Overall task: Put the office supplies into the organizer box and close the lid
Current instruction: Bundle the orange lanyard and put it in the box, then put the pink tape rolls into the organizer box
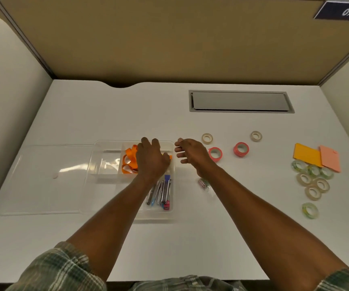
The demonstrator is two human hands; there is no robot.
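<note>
I see the clear organizer box (154, 219) sitting mid-tabletop (127, 112) with its lid (43, 179) lying flat just to its left, so the box stands open for loading. My left hand (153, 158) is palm-down over the far right compartment, on top of the orange tape rolls (129, 160). Its fingers curve downward, and a sliver of orange shows by the thumb, but I cannot tell whether it grips a roll or only rests on them. My right hand (192, 153) hovers just beside the box's right wall, fingers loosely curled and holding nothing. The near compartment holds pens and small tools (162, 192). Not yet in the box are the pink tape rolls (241, 149), two beige rolls (207, 138), a small heap of paper clips (204, 183), the sticky-note pads (306, 155) and a cluster of green and clear rolls (314, 179) well off to the right. I judge the rolls to be light and stiff. They should be easy to pinch across the rim or hook through the core, though the smooth sides may slip. The pads look soft-edged and are best lifted flat by opposite sides. The clips are tiny and loose, so I would scoop or slide them rather than pick at them. The lid looks thin, flexible and slick, and I would take it by two edges.
</note>
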